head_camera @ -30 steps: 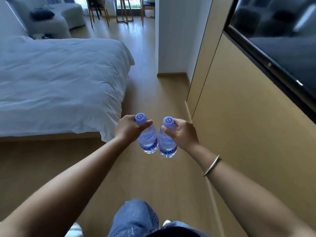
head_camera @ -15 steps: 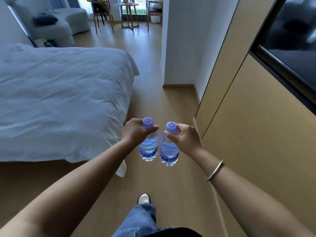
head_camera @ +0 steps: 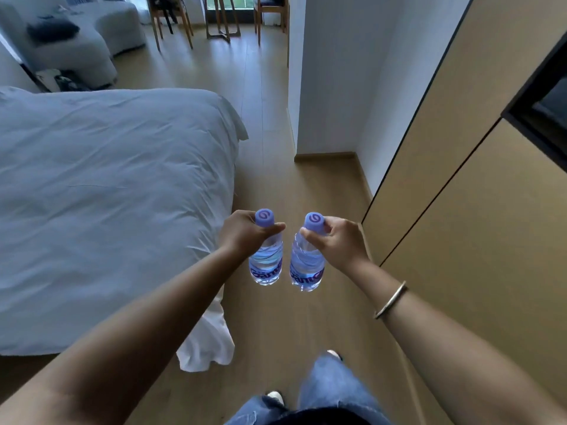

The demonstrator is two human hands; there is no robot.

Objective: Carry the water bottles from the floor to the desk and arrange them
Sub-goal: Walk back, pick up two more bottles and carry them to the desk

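Observation:
Two small clear water bottles with purple caps hang side by side in front of me, above the wooden floor. My left hand [head_camera: 242,233] grips the left bottle [head_camera: 266,265] by its neck just under the cap. My right hand [head_camera: 336,239] holds the right bottle [head_camera: 306,268] the same way; a metal bangle sits on that wrist. The bottles are upright, a small gap apart. No desk surface is in view.
A bed with white bedding [head_camera: 107,194] fills the left, its sheet corner [head_camera: 208,348] hanging to the floor. Tan cabinet panels [head_camera: 466,210] line the right. A white wall corner [head_camera: 325,87] stands ahead. Wooden chairs [head_camera: 171,19] and a grey sofa [head_camera: 76,38] lie far ahead.
I have walked forward along the aisle between bed and cabinets; the far room looks nearer. The bottles have drifted slightly apart, and both grips are unchanged.

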